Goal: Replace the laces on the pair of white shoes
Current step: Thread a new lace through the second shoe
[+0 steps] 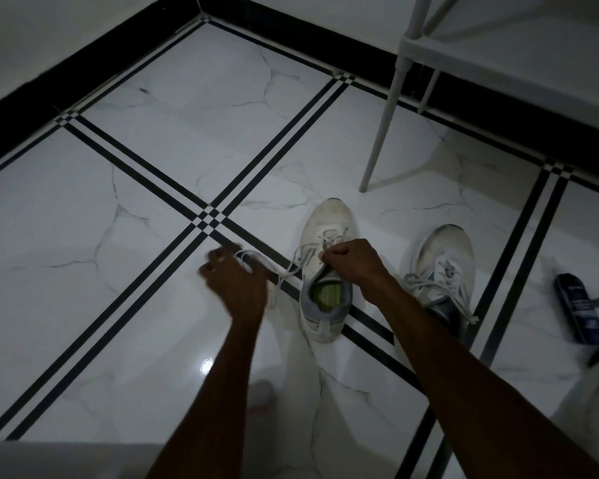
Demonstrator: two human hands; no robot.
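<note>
Tiled floor [153, 188], bottle [580, 307], label unreadable

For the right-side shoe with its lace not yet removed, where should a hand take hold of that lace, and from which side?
Judging by its pose, pinch one loose lace end trailing past the collar of the right-side shoe, coming from above on the heel side. The ends lie free on the floor, while the rest sits bunched over the tongue.

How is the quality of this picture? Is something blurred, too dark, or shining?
Head view: dim overall, darker toward the corners; the left hand is motion-blurred, while the right hand and the nearer shoe are fairly sharp; a small glare spot shines on the glossy floor; tile lines bend slightly from the wide lens.
</note>
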